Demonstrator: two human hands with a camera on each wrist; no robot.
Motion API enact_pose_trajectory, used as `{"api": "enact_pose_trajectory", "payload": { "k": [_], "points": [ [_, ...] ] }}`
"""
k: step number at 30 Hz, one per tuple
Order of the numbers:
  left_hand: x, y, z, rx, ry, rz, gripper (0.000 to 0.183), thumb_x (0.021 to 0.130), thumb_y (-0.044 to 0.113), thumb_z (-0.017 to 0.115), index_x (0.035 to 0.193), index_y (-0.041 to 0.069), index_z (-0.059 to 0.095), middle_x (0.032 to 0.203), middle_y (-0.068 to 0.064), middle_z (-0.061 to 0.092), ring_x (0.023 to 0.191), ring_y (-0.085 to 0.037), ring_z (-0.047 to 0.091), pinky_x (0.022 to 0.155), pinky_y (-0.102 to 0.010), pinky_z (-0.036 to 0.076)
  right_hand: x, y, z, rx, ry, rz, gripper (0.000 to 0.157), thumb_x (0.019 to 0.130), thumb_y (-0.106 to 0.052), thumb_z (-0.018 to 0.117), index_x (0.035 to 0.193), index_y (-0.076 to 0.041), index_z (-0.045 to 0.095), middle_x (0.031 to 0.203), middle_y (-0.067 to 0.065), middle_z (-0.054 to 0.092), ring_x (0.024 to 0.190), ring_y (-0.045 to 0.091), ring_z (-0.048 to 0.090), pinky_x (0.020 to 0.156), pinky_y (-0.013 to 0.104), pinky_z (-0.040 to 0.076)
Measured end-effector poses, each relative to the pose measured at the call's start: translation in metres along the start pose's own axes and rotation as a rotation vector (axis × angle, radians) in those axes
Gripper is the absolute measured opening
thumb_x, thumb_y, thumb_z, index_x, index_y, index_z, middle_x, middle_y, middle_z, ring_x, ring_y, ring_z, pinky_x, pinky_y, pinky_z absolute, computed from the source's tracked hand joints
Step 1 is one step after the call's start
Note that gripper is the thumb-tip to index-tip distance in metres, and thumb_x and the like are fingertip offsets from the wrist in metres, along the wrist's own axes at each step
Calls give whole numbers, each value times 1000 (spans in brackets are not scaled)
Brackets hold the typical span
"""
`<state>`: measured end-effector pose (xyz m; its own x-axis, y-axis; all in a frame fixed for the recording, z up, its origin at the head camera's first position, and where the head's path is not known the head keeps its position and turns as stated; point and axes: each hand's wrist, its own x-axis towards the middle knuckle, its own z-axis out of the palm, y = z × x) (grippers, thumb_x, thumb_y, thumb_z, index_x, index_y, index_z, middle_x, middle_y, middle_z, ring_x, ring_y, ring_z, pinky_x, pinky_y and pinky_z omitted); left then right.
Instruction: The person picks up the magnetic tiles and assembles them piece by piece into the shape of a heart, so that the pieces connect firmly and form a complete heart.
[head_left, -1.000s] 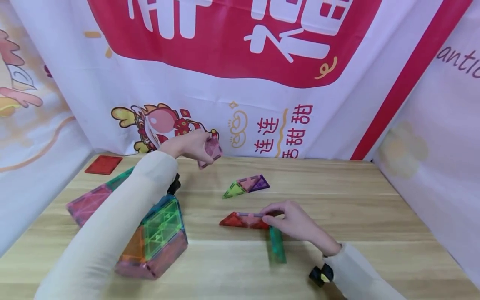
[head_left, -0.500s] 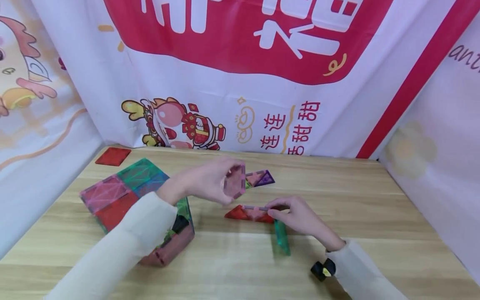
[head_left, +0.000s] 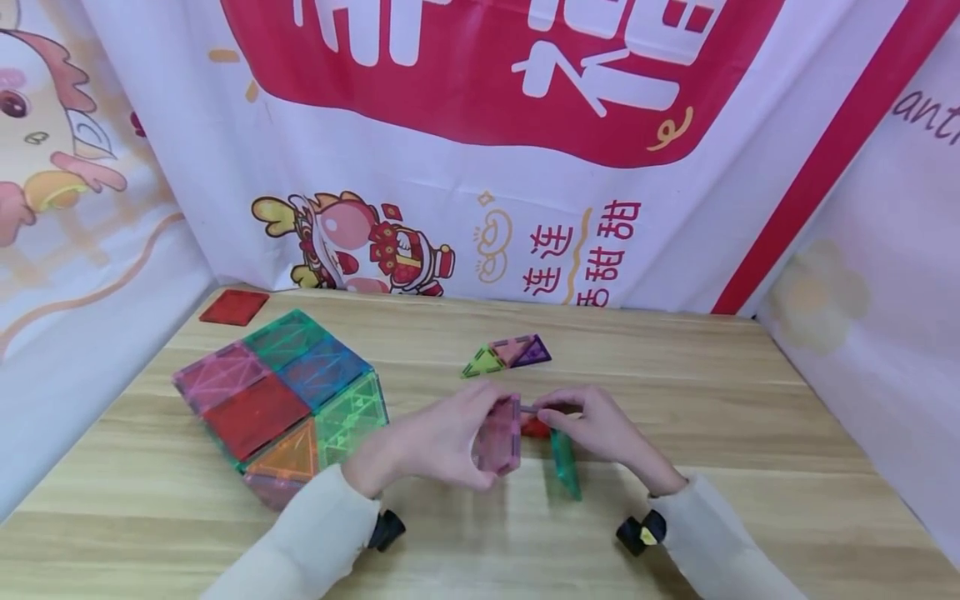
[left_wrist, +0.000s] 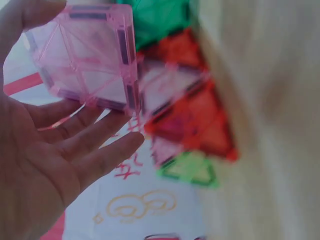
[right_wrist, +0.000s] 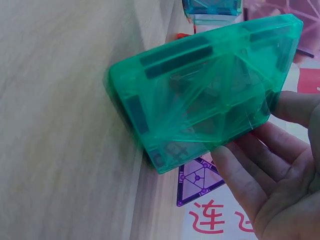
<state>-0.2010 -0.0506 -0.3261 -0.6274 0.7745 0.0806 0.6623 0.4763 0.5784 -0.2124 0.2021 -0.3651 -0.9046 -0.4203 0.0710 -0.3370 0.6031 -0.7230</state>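
Observation:
My left hand (head_left: 442,437) holds a pink square magnetic tile (head_left: 498,437) upright between thumb and fingers, close to the right hand. In the left wrist view the pink tile's face and edge magnets show. My right hand (head_left: 588,421) pinches the upper edge of a standing row of red triangle tiles (left_wrist: 197,125) with a pale pink triangle tile (left_wrist: 167,87) between them. At the right end of that row a green square tile (right_wrist: 210,90) stands at an angle, reaching towards the front. From the head, the pink square hides most of the row.
A box-like build of coloured tiles (head_left: 255,417) stands on the left of the wooden table. Behind it lies a red square tile (head_left: 234,307). A flat strip of green, pink and purple triangle tiles (head_left: 512,353) lies beyond the hands. A printed cloth (head_left: 420,142) encloses the table.
The left hand has brought the pink square tile from the back of the table forward and right, up beside the standing row. My right hand keeps its hold on the row.

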Motion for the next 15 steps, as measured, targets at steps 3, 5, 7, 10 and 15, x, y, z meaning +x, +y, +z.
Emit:
{"api": "enact_pose_trajectory", "payload": {
  "k": [3,5,7,10,15],
  "points": [
    [-4,-4,13,-12,33,0,84,67,22,77,139,5,35,129,-5,46,110,-12,50,96,-29,45,0,1,1,9,15,5,23,93,-21,61,108,-6,71,106,8,72,101,24,66,88,41,52],
    [-8,-7,17,-14,52,-37,85,67,20,77,139,4,35,129,-5,45,109,-12,50,95,-30,46,-1,1,1,8,19,5,22,93,-21,61,107,-7,71,105,8,72,100,23,66,88,41,52],
    [-12,-12,19,-9,66,-79,87,67,20,78,140,4,34,130,-6,45,108,-14,51,93,-32,48,0,1,1,3,16,8,22,93,-21,62,107,-8,72,105,7,72,100,23,66,88,41,52],
    [-17,-17,18,6,66,-144,91,67,20,79,142,4,33,132,-8,44,106,-15,51,89,-33,50,0,1,1,-7,13,19,21,93,-21,62,106,-9,72,106,6,72,100,22,65,88,41,52],
    [-22,-23,16,31,58,-195,91,67,21,82,142,5,34,130,-8,45,104,-16,51,86,-33,51,0,1,1,1,3,36,22,93,-22,61,108,-9,72,108,7,71,102,23,65,89,41,52]
  ]
}}
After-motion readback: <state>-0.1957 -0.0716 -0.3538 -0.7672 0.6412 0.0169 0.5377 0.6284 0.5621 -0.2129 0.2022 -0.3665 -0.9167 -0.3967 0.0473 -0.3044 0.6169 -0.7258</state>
